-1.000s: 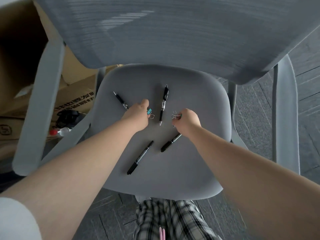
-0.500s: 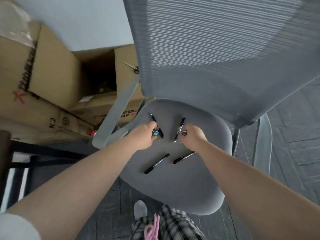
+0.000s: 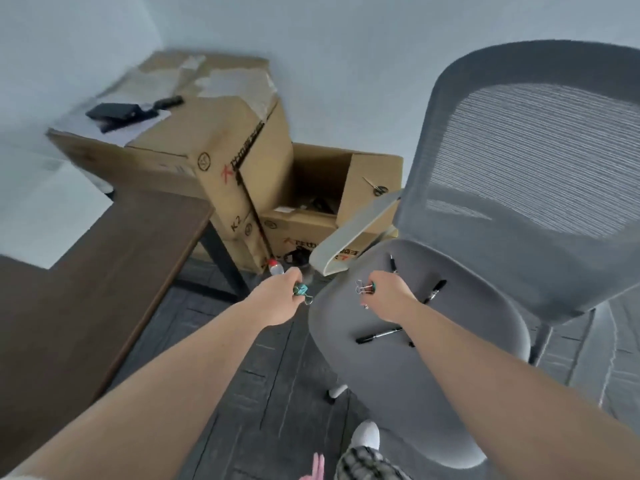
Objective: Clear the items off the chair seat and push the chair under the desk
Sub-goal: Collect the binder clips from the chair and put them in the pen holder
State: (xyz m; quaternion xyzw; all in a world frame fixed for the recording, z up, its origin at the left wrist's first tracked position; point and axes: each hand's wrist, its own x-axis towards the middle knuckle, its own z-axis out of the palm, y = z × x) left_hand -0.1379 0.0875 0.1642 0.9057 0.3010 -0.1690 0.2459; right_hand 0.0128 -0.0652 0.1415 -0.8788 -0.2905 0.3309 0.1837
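Note:
The grey office chair (image 3: 398, 368) stands at the right with its mesh back (image 3: 540, 161) upright. Black pens lie on the seat: one (image 3: 379, 335) near my right wrist, one (image 3: 437, 289) further right, one (image 3: 392, 263) at the back. My left hand (image 3: 277, 299) is off the seat, to its left above the floor, and pinches a teal binder clip (image 3: 302, 291). Over the seat's left part, my right hand (image 3: 388, 296) pinches another teal binder clip (image 3: 364, 288).
A dark wooden desk (image 3: 97, 271) runs along the left with black legs. Cardboard boxes (image 3: 249, 174) are stacked against the wall behind, one open. A small bottle with a red cap (image 3: 275, 266) lies by the boxes. The floor is dark grey carpet tile (image 3: 270, 375).
Both hands have lifted their binder clips off the seat; my left hand has swung left past the seat's edge. My view has turned left and up, bringing the desk into sight.

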